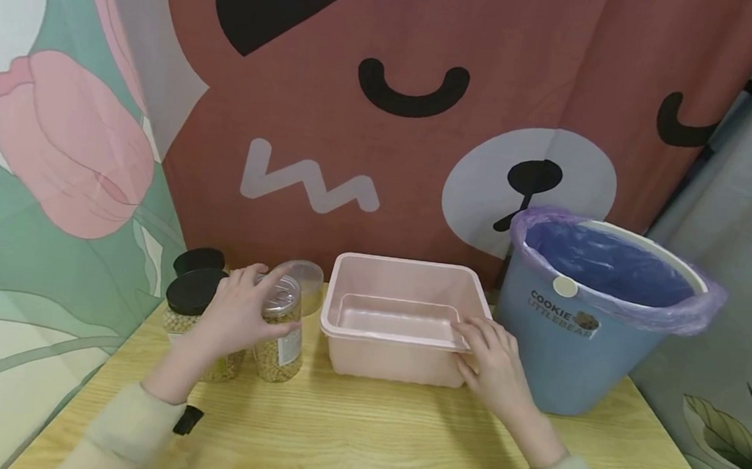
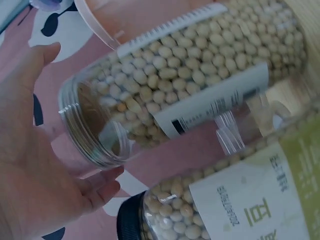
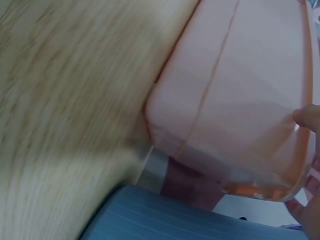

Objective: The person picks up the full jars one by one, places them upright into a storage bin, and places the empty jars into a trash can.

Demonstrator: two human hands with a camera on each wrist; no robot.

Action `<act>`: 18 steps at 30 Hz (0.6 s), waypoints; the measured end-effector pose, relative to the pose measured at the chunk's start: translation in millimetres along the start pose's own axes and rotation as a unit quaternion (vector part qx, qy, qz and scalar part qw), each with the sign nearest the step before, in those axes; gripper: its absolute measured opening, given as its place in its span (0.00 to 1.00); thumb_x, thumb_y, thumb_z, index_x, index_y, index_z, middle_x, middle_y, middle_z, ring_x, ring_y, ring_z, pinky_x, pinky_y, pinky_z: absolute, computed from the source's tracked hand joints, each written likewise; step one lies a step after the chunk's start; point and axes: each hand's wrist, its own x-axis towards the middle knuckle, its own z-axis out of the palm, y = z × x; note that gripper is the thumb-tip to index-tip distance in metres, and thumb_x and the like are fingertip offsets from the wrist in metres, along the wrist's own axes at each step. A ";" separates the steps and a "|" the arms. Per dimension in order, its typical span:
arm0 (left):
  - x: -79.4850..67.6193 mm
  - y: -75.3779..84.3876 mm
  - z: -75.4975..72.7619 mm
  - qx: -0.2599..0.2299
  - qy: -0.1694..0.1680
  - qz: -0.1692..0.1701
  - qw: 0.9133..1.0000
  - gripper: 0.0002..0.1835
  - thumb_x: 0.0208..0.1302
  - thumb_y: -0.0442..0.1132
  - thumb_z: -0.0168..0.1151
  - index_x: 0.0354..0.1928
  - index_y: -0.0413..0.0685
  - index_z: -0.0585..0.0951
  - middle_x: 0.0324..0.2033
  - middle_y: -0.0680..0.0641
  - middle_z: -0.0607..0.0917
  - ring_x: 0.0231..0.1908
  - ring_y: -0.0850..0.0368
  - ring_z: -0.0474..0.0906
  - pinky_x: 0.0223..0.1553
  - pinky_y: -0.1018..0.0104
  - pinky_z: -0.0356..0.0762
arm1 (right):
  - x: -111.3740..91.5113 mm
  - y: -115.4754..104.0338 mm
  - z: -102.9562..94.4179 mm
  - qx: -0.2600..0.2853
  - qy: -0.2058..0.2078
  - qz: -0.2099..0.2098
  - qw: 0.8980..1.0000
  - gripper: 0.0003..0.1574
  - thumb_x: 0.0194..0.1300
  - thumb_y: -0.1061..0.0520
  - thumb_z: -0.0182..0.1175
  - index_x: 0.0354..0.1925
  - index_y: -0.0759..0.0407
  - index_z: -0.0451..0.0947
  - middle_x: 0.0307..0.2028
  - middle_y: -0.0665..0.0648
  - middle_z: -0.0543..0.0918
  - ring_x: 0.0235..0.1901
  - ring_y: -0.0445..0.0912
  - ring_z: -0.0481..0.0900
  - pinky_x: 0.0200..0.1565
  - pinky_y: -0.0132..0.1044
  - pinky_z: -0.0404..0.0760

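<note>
In the head view my left hand (image 1: pixel 241 314) is at the top of a clear jar (image 1: pixel 277 363) of pale round beans with a silver pull-tab lid. The left wrist view shows the thumb and fingers of this hand (image 2: pixel 35 145) spread apart around the lid end of the jar (image 2: pixel 185 75). My right hand (image 1: pixel 490 361) grips the right front corner of a pink plastic bin (image 1: pixel 399 361), fingers over the rim and thumb against the outer wall. The right wrist view shows that thumb on the bin (image 3: pixel 240 100). The bin's visible inside holds nothing.
Two black-lidded jars, the nearer one (image 1: pixel 195 292) also full of beans, stand left of the clear jar. Behind it is a clear round container (image 1: pixel 309 284). A blue bucket (image 1: pixel 558 366) with a purple liner stands close to the bin's right on the wooden table (image 1: pixel 347 438).
</note>
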 end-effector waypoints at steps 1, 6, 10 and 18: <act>1.5 -1.6 -0.1 0.005 -0.007 0.004 1.000 0.51 0.41 0.66 0.70 0.69 0.60 0.63 0.53 0.35 0.71 0.52 0.36 0.67 0.48 0.40 0.64 | -0.7 1.3 0.7 -0.001 0.002 -0.003 1.000 0.34 0.40 0.62 0.75 0.49 0.57 0.76 0.49 0.61 0.77 0.51 0.59 0.71 0.45 0.58 0.69; 8.7 -9.3 0.5 0.009 -0.034 0.000 0.999 0.49 0.42 0.65 0.70 0.67 0.57 0.65 0.47 0.39 0.74 0.48 0.40 0.70 0.45 0.42 0.65 | -2.3 5.4 4.7 -0.002 0.012 -0.024 1.000 0.25 0.46 0.62 0.72 0.46 0.56 0.78 0.43 0.59 0.79 0.44 0.57 0.74 0.43 0.55 0.68; 13.3 -13.9 1.9 -0.005 -0.046 -0.011 0.999 0.48 0.43 0.63 0.71 0.65 0.50 0.66 0.46 0.37 0.75 0.48 0.39 0.70 0.46 0.40 0.66 | -3.4 6.7 8.4 0.006 0.022 -0.040 0.999 0.16 0.52 0.61 0.66 0.43 0.57 0.80 0.37 0.56 0.79 0.40 0.55 0.74 0.42 0.52 0.68; 15.9 -16.2 6.4 -0.055 -0.050 -0.034 0.997 0.44 0.41 0.58 0.73 0.57 0.38 0.70 0.44 0.37 0.74 0.45 0.40 0.71 0.41 0.45 0.73 | -5.5 4.4 10.3 0.011 0.073 -0.060 0.996 0.15 0.71 0.51 0.51 0.41 0.56 0.83 0.32 0.54 0.79 0.36 0.53 0.74 0.39 0.50 0.67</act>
